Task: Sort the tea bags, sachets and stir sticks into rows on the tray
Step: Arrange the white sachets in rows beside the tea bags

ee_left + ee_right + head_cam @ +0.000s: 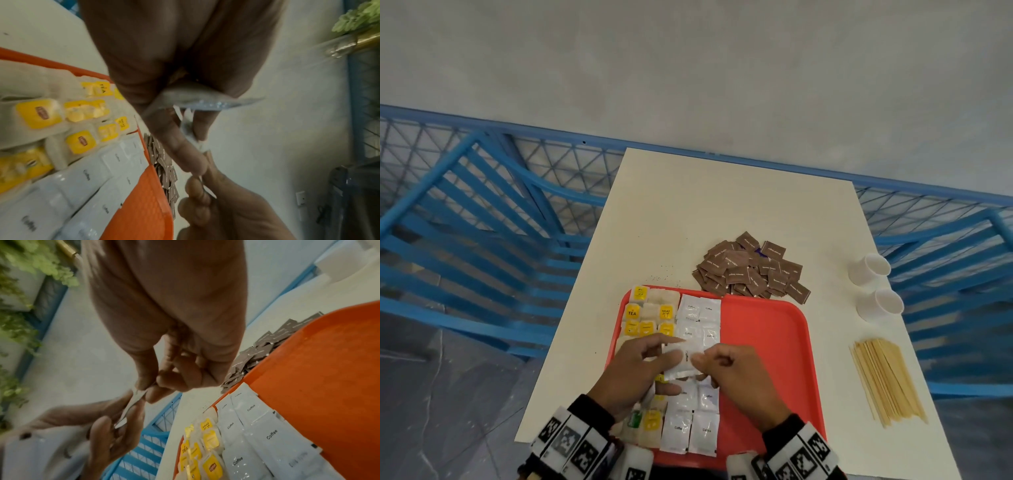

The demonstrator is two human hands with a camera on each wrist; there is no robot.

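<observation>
Both hands hold white coffee sachets [683, 359] above the red tray [767, 342]. My left hand [640, 370] grips their left side, thumb on top. My right hand [729, 370] pinches the right edge [135, 395] between thumb and forefinger. On the tray, tea bags with yellow tags [645, 317] fill the left columns and white coffee sachets [698, 313] lie in two columns beside them. A heap of brown sachets [751, 267] sits on the table beyond the tray. Wooden stir sticks [887, 380] lie bundled at the right.
Two white paper cups [868, 269] lie on their sides near the table's right edge. The tray's right half [774, 359] is bare. Blue chairs [482, 219] and a blue mesh fence [571, 161] surround the cream table [722, 205].
</observation>
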